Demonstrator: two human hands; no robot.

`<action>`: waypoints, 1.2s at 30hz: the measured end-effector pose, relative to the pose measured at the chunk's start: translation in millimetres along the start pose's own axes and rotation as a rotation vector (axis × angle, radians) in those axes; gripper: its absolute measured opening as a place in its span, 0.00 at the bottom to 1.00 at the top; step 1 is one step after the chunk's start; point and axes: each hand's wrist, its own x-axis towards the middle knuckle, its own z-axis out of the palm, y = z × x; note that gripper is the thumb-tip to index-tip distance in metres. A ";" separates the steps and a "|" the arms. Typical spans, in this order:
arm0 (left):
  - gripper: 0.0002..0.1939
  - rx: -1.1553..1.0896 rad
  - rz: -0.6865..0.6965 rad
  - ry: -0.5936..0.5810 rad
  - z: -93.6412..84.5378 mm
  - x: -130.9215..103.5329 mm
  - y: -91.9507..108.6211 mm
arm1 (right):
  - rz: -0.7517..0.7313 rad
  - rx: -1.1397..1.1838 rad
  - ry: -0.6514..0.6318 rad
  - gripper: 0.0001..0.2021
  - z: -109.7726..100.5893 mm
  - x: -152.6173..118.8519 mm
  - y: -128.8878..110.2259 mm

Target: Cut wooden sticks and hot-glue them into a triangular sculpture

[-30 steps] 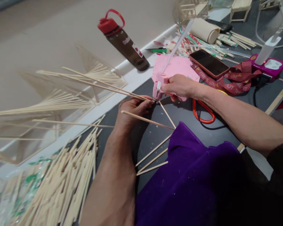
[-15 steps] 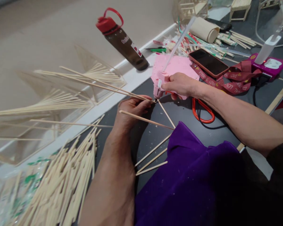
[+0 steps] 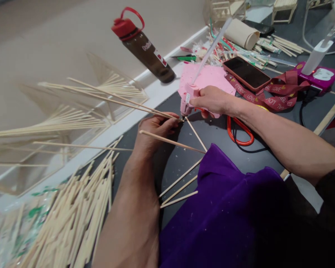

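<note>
My right hand [image 3: 212,100] is wrapped round a pink hot glue gun [image 3: 190,96], with a long clear glue stick [image 3: 210,50] poking out of its back end. The gun's nozzle points down and meets, or nearly meets, the ends of thin wooden sticks [image 3: 123,102] that my left hand [image 3: 160,126] pinches. From this joint another stick [image 3: 195,134] slants down toward purple cloth [image 3: 229,208]. A further stick [image 3: 171,141] crosses in front of my left wrist, and several lie between my forearm and the cloth.
A heap of loose sticks [image 3: 69,208] lies at lower left. Stick frames [image 3: 120,87] lean by the wall, near a red-capped bottle [image 3: 145,48]. Behind my right arm are a phone [image 3: 247,72], a ribbon lanyard [image 3: 279,93], a purple power strip [image 3: 321,76] and red-handled scissors [image 3: 241,134].
Hardly anything differs. The whole view has shifted very slightly, while both hands keep their places at the stick ends.
</note>
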 end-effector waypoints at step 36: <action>0.16 0.063 0.125 -0.046 -2.5 20.3 -28.6 | 0.022 -0.030 0.454 0.09 -32.5 16.6 40.3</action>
